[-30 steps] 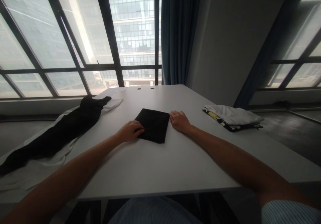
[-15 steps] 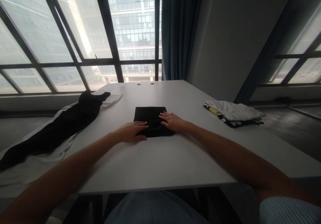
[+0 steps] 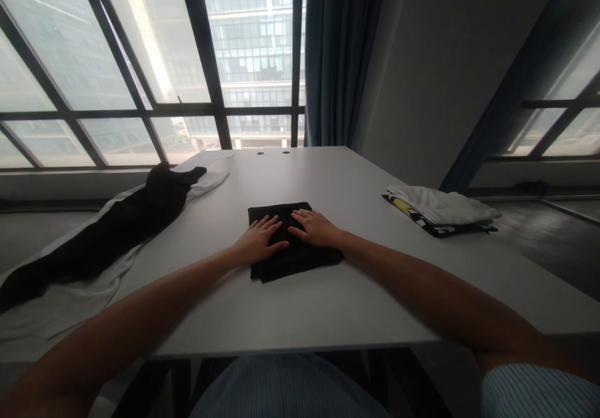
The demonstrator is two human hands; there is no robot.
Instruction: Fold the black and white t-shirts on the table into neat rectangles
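A folded black garment lies flat on the white table in front of me, its near edge slanted and its layers slightly offset at the near left corner. My left hand rests flat on its left part with fingers spread. On the upper right part lies my right hand, palm down, fingers stretched out. The two hands are close together but apart. Both cover some of the cloth.
At the left table edge lie unfolded black clothing and white clothing. A folded stack with a white garment over a black, yellow and white patterned one sits on the right. Windows and a blue curtain stand behind the table.
The black garment has turned slightly and now reaches nearer to me and farther right. My left hand has moved up onto the cloth; my right hand has shifted slightly left.
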